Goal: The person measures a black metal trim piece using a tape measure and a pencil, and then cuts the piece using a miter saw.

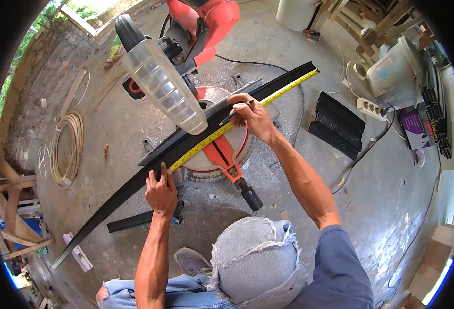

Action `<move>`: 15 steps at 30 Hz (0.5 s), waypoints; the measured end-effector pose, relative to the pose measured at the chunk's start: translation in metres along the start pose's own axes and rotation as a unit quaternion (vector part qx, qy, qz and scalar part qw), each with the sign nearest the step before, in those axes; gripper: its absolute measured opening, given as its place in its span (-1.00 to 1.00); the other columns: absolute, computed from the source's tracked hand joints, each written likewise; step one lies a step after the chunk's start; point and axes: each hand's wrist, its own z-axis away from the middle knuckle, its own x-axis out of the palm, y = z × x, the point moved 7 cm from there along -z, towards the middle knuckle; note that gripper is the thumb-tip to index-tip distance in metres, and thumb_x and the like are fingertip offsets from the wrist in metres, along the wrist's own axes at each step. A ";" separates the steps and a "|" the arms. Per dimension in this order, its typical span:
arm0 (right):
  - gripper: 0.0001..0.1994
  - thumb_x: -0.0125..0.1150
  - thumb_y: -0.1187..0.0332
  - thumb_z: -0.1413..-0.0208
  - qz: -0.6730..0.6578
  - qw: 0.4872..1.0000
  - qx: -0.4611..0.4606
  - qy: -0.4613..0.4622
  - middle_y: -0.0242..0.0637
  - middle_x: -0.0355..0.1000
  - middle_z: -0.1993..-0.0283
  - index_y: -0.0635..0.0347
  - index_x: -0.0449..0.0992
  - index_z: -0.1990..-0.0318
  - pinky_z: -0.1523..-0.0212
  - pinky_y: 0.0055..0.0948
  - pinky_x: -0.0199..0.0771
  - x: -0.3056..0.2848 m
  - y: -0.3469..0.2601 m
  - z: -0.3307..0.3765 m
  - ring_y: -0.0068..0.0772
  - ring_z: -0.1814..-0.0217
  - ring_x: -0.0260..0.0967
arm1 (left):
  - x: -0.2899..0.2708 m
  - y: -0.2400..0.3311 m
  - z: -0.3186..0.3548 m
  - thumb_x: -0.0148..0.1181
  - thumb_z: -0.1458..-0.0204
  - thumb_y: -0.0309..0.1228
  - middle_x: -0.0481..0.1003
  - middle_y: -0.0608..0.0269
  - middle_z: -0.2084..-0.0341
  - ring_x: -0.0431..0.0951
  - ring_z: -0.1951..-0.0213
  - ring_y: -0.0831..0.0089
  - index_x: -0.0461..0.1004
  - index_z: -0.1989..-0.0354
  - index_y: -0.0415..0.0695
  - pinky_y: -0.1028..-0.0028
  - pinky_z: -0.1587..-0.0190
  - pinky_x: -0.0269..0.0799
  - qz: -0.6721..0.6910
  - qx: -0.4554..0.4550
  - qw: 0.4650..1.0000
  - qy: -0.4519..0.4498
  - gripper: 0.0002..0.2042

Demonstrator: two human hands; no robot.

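A long black profile strip lies slanting across the bed of a red miter saw, its near-left end reaching far out over the floor. Along its near edge runs a yellow tape measure blade. My left hand rests on the strip beside the blade's left end, fingers stretched out and apart. A dark pencil is pinched in my right hand, its tip at the strip. The right fingers partly cover the blade. The saw's clear guard hangs just beyond the strip.
Short black profile pieces lie to the right, another offcut near my left forearm. A coiled cable is at left. A white power strip, cords and a bucket stand right. The saw's handle points toward me.
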 end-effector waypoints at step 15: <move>-0.89 0.30 0.44 -0.09 0.260 0.950 -0.088 -0.150 -0.33 0.57 0.43 0.27 0.62 0.25 0.38 -0.50 0.45 0.016 0.007 -0.015 -0.66 0.42 0.38 | 0.000 0.001 0.000 0.14 -0.22 -0.30 0.45 -0.01 0.35 0.54 0.36 0.05 0.58 -0.07 -0.12 0.17 0.43 0.51 -0.005 0.004 1.000 -0.009 -0.69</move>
